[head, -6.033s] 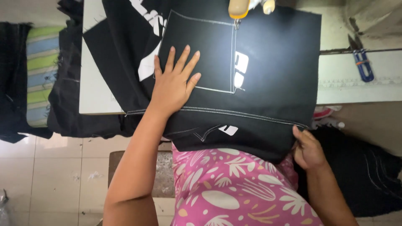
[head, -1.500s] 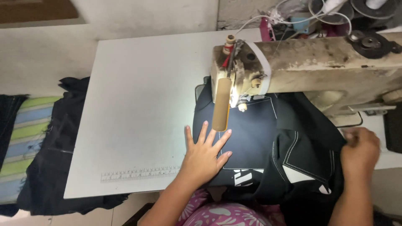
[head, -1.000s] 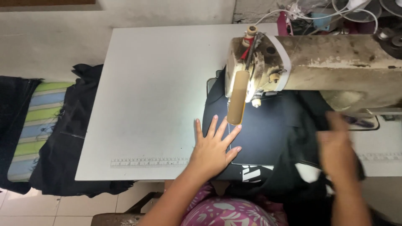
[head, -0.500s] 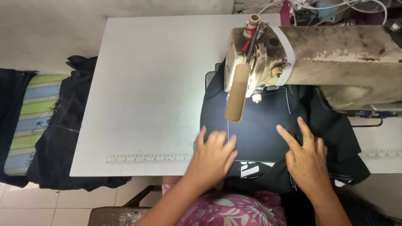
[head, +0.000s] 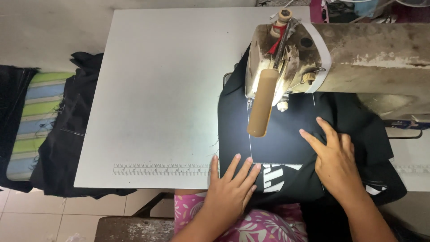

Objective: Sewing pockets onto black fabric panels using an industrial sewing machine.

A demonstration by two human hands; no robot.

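Left hand [head: 230,190] & right hand [head: 333,157] lie flat, fingers spread, on smooth black fabric [head: 286,143] w/ white stitching.

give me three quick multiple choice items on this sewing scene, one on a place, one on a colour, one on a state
1. Where does the left hand rest?
A. on the near edge of the black fabric
B. on the ruler strip
C. on the machine

2. What colour is the fabric under the sewing machine?
A. white
B. black
C. green

3. How is the right hand?
A. fisted
B. lifted clear
C. flat, fingers spread on the fabric

Answers: 1 A, its fingers lie on the cloth at the table edge; 2 B, dark cloth with white stitching; 3 C, the palm presses down.
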